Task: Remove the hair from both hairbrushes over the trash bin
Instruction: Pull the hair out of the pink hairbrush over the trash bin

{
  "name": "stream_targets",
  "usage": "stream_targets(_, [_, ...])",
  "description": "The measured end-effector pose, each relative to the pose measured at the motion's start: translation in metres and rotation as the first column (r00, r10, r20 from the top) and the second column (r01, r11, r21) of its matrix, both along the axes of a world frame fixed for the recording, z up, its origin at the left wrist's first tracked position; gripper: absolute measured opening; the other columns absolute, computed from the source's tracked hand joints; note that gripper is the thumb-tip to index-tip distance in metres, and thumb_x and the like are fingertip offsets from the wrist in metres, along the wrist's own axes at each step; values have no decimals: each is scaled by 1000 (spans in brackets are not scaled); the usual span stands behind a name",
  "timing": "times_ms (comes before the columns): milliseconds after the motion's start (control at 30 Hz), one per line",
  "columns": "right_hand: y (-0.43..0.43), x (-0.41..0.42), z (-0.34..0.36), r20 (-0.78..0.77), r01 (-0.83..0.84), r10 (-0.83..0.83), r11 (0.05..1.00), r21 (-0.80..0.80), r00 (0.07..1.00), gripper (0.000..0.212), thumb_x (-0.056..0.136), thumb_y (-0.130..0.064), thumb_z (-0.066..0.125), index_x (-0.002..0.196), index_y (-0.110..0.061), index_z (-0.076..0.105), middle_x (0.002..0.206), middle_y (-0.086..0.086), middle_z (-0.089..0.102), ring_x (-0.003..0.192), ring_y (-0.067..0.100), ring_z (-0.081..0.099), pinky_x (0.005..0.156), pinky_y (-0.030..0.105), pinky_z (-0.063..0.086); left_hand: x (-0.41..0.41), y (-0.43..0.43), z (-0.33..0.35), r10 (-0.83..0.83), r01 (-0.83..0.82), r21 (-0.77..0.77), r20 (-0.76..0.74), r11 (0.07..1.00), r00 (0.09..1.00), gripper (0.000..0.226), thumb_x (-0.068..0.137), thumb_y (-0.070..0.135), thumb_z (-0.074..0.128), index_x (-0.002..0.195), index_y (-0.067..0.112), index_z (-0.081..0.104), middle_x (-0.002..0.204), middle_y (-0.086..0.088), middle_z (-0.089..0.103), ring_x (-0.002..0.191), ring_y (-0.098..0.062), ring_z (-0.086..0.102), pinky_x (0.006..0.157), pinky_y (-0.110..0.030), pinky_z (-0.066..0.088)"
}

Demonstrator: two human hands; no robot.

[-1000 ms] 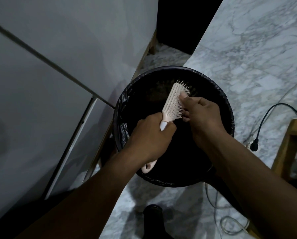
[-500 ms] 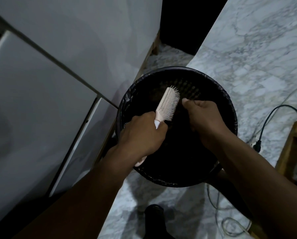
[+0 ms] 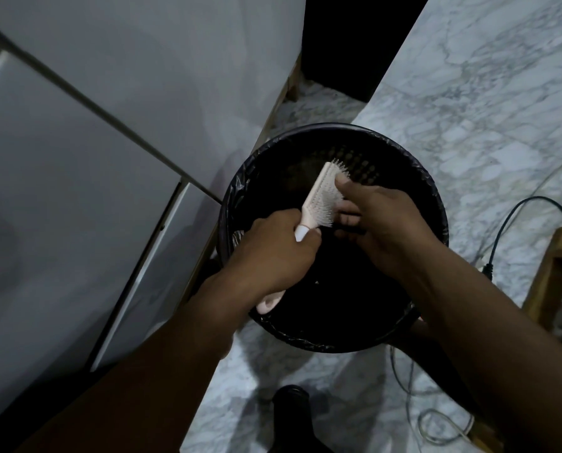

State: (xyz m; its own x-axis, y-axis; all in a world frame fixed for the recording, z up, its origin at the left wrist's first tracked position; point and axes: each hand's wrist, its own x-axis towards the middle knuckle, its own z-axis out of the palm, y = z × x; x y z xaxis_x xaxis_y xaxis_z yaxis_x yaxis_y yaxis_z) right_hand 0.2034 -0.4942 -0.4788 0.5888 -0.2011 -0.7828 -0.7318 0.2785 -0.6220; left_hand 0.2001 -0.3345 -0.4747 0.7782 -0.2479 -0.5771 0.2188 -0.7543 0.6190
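Fingertips (image 3: 340,184) of my right hand (image 3: 384,223) pinch into the bristles of the hairbrush (image 3: 322,197). Its long axis runs from my left hand (image 3: 273,256), clenched on the handle, up and away over the trash bin (image 3: 436,204)

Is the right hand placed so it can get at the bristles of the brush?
Yes, it looks so: the right hand is already against the bristle side of the brush, which the left hand holds by the handle.

I count one pale hairbrush (image 3: 322,199) in view, one round trash bin (image 3: 431,204) with one black liner, my two hands, left (image 3: 273,256) and right (image 3: 384,223), one black cable (image 3: 508,220), and one thin pale cord (image 3: 436,423).
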Motion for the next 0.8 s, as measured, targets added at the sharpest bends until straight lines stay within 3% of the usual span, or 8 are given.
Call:
stream_targets(133, [2,-3,-8,63,245,-250,967,74,966,22,83,-15,78,95,0,69,78,10,77,65,19,71,61,29,59,-2,-7,1,39,-48,-163,-56,985,998,20,98,39,58,93,23,70,62,9,63,48,1,57,50,-21,40])
stream_targets(267, [1,-8,-6,90,281,-281,960,15,955,12,84,-9,76,82,-1,68,71,12,75,57,18,71,51,25,56,-4,-9,1,24,-39,-188,-78,981,997,19,99,37,58,89,23,67,57,11,59,45,2,54,47,-16,36])
stream_targets(433, [2,1,-2,-9,371,-371,927,52,928,19,101,-16,54,86,-6,57,74,10,66,54,15,64,50,26,58,2,-6,5,101,-127,-195,-139,972,985,25,99,35,57,87,15,67,56,9,56,47,-7,54,54,-31,47])
stream_targets(500, [1,3,-4,4,312,-312,950,9,950,19,100,-27,56,95,-10,55,92,13,68,71,19,68,62,32,62,4,-6,8,124,-160,-203,-176,966,976,27,99,34,57,93,10,68,57,7,55,48,-13,53,57,-38,50])
stream_targets(600, [2,-3,-9,196,104,-66,976,-189,978,44,84,-39,76,118,-20,56,117,5,67,100,16,70,74,33,61,2,-9,15,80,-134,-243,-220,961,972,31,99,32,57,91,4,68,57,4,53,48,-13,50,55,-37,45])
stream_targets(667, [-1,-4,-9,288,63,16,963,-263,957,48,78,-32,83,119,-18,63,114,5,71,99,13,71,79,31,59,1,-10,18,53,-124,-266,-260,956,964,32,100,28,57,90,-1,65,57,0,51,45,-13,48,49,-31,43])
stream_targets(800, [-18,-2,-10,312,104,40,897,-429,949,33,66,-46,86,86,-21,77,86,0,79,85,18,76,84,44,61,4,-6,24,-4,-89,-286,-311,954,950,31,100,27,58,82,2,64,55,0,51,39,-11,47,38,-23,43])
